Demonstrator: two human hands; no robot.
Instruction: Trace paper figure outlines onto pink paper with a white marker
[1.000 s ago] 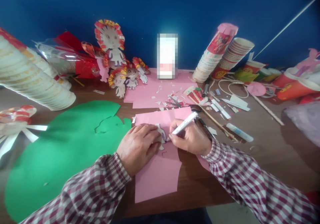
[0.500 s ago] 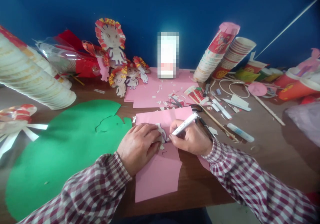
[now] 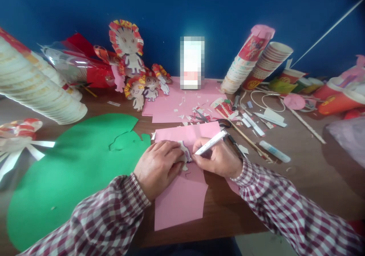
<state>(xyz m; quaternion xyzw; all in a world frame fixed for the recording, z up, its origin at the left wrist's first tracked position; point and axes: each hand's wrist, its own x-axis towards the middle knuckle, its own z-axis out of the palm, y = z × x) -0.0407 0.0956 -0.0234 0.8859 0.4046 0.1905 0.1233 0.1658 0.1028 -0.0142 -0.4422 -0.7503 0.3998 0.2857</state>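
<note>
A small white paper cutout with a dark purple outline lies on a piece of pink paper. Over its left side rests my left hand, palm down with the fingers lying flat, pressing it to the paper and hiding part of it. My right hand is closed around a white marker pen. The marker's tip is down by the cutout's right edge, mostly covered by the fingers. Below the cutout, a short dark line marks the pink paper.
Green paper with a cut in it spreads on the left. Paper cup stacks lean at both sides. Paper figures stand at the back near a blurred bright rectangle. Scraps, scissors, sticks and a glue tube lie right of centre.
Hardly anything differs. The marker in my right hand has shifted very slightly along the cutout's edge, and my left hand stays in place.
</note>
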